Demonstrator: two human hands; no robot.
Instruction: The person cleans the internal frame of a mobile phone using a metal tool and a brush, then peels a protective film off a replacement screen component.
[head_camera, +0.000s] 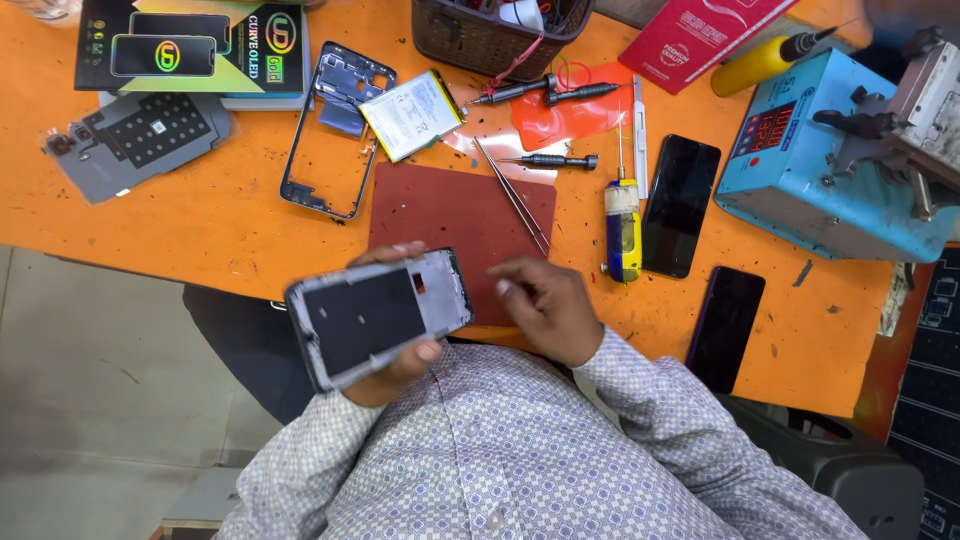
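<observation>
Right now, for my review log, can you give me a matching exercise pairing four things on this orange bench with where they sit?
Things:
1. opened grey phone body
2. thin steel tweezers
3. empty black phone frame
4. white flat battery

Places:
A. leaning on the frame's right edge
B. in the left hand
C. lying across the dark red mat
D. flat beside the printed box

Pairs: 1-B, 2-C, 3-D, 4-A

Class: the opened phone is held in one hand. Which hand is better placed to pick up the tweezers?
Probably the right hand: it is free, close to the tweezers on the red mat. The left hand grips the opened phone.
</observation>
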